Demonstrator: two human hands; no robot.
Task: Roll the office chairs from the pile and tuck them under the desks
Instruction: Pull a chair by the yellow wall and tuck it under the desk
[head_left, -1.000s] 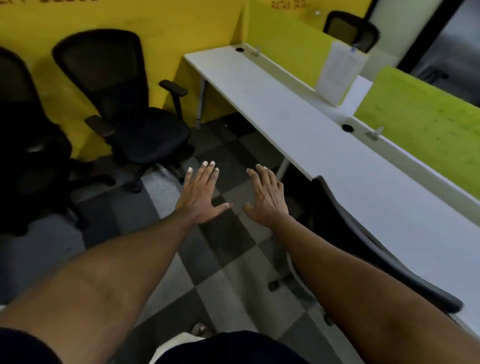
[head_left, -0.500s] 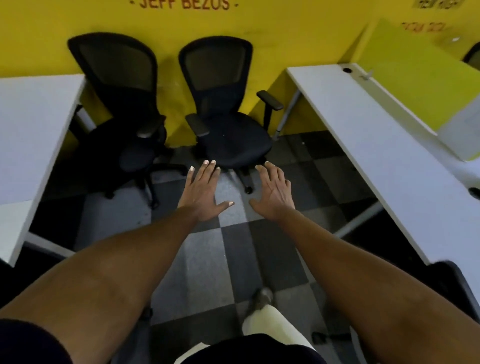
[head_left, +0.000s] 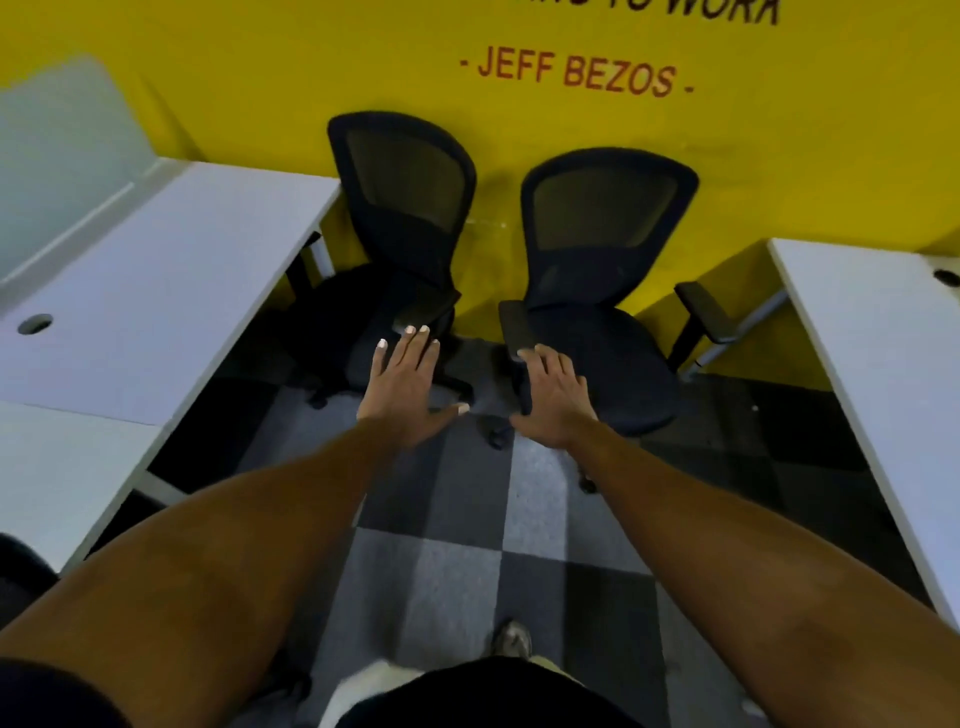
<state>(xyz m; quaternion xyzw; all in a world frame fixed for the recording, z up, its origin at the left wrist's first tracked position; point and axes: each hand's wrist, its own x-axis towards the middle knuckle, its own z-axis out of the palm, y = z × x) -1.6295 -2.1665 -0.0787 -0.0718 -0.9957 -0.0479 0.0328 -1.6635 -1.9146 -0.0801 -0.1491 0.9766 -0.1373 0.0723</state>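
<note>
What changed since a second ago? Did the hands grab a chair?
The person turned and stepped up to the chairs. The left hand now reaches the left chair, the right hand the armrest of the right chair. Neither grips yet; fingers stayed straight. Both chairs stayed against the yellow wall.

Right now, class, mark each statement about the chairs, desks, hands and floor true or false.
1. The left chair and right chair stand against the wall. True.
2. The left hand grips a backrest. False: it is open, fingers straight, low in front of the left chair.
3. The chairs stand between the left desk and right desk. True.
4. The floor is bare wood. False: it is grey checkered carpet.
5. Both chairs are white. False: both are black.
</note>
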